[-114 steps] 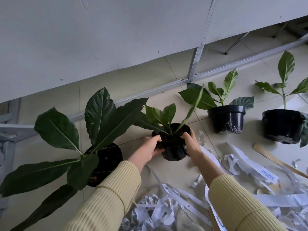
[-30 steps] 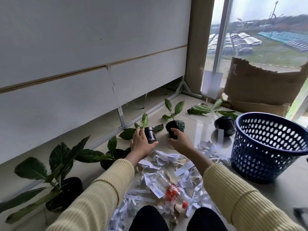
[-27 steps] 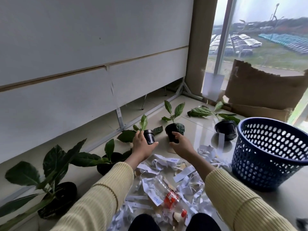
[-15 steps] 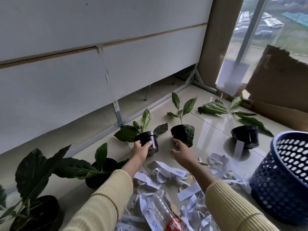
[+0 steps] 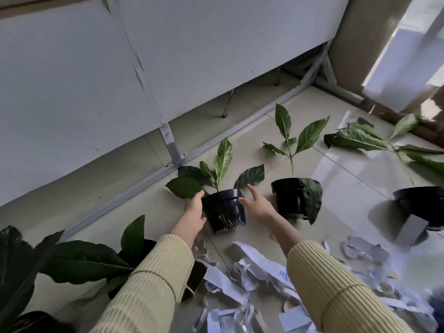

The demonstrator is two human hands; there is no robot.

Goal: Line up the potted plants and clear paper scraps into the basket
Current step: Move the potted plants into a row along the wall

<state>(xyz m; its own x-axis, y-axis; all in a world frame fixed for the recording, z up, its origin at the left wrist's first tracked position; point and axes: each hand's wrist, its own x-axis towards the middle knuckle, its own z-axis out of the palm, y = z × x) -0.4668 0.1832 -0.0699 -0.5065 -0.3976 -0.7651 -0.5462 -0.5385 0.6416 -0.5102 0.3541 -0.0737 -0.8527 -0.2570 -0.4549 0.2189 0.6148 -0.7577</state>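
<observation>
one glossy blk pot (image 5: 224, 210) w/ green lvs (image 5: 223, 157)

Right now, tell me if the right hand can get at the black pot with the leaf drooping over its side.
Probably yes. The right hand, fingers straight and holding nothing, lies just beside the drooping-leaf pot, and nothing shows between them. The left hand alone grips the neighbouring pot.
</observation>
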